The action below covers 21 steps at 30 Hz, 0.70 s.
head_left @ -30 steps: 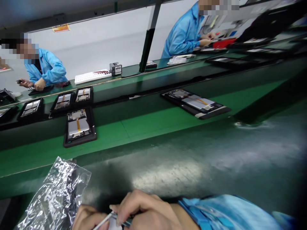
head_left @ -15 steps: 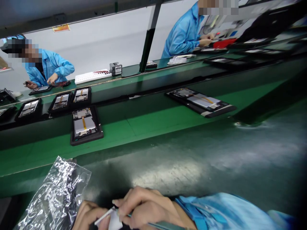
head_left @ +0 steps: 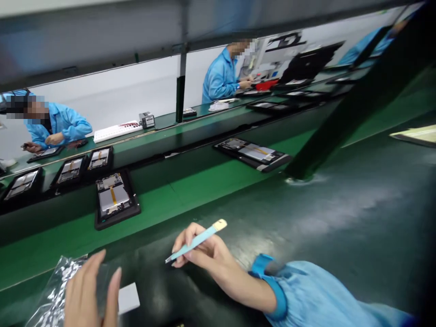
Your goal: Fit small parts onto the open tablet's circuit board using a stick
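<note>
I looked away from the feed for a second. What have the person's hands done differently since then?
The hands, pressed together at the bottom edge before, have parted. The right hand has lifted with the light blue tool, now in full view. The left hand has moved left onto the crinkled plastic bag, and a small white piece now lies on the dark mat. The open devices on the green belt remain.

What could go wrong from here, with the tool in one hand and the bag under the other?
The right hand pinches the tool lightly near its tip, so it might slip. The left hand lies over the crinkled bag beside a white pad, which it could nudge off the mat's near edge.
</note>
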Available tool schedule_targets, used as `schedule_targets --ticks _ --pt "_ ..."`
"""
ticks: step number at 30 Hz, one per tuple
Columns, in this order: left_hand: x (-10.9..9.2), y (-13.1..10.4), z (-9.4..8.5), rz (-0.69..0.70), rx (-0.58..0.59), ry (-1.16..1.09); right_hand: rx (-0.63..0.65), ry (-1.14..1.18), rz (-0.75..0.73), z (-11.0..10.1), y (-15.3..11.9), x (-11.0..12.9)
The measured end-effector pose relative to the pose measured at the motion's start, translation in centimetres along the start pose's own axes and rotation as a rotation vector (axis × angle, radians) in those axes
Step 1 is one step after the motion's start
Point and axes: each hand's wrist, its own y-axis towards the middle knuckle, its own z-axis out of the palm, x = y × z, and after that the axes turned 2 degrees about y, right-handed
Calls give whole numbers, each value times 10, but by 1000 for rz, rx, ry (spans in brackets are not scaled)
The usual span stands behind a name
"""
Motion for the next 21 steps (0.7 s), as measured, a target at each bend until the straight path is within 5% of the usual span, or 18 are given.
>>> schedule_targets --ticks 3,4,9,15,21 --pt "-4 57 1 -372 280 105 -73 78 36 -13 0 5" --pt "-4 77 8 -490 455 155 -100 101 41 -16 -1 7" --pt "10 148 62 -758 615 148 -210 133 3 -25 -1 25" --pt "17 156 85 -975 584 -73 -240 102 -73 -26 4 53" --pt "-24 140 80 -999 579 -592 -233 23 -164 -24 3 76"
